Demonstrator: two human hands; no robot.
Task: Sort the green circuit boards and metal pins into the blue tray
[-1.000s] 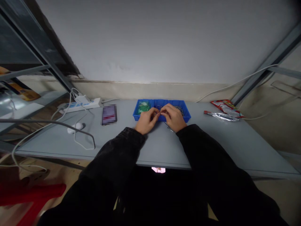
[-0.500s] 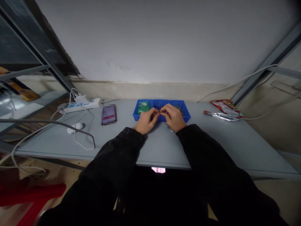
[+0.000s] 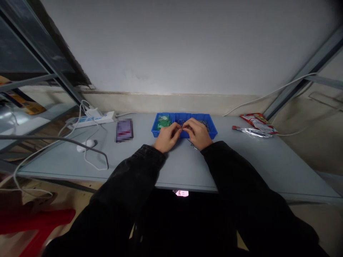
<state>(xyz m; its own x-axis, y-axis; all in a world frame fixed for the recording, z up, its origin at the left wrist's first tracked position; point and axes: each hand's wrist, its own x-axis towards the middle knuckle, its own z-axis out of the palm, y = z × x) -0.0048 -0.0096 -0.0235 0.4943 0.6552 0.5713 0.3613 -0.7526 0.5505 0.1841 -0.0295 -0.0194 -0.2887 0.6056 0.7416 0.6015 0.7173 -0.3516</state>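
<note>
My left hand (image 3: pixel 168 137) and my right hand (image 3: pixel 197 133) meet fingertip to fingertip over the front of a blue compartment tray (image 3: pixel 184 135). Both are closed in a pinch. Whatever lies between the fingers is too small and covered to name. Green plastic pieces (image 3: pixel 164 122) fill the tray's left compartment. Small dark metal parts (image 3: pixel 180 122) show in the middle one, partly behind my fingers. More metal parts (image 3: pixel 205 124) lie in the right compartment. Beside my right wrist, thin metal pieces (image 3: pixel 192 144) rest on the desk, partly hidden by the hand.
On the grey desk (image 3: pixel 184 171), a blurred-out phone-like object (image 3: pixel 124 130) lies left of the tray. Further left are a white power strip (image 3: pixel 93 119), a white earbud-like case (image 3: pixel 86 145) and loose cables. A red snack packet (image 3: pixel 258 122) and a silver wrapper (image 3: pixel 252 132) lie to the right.
</note>
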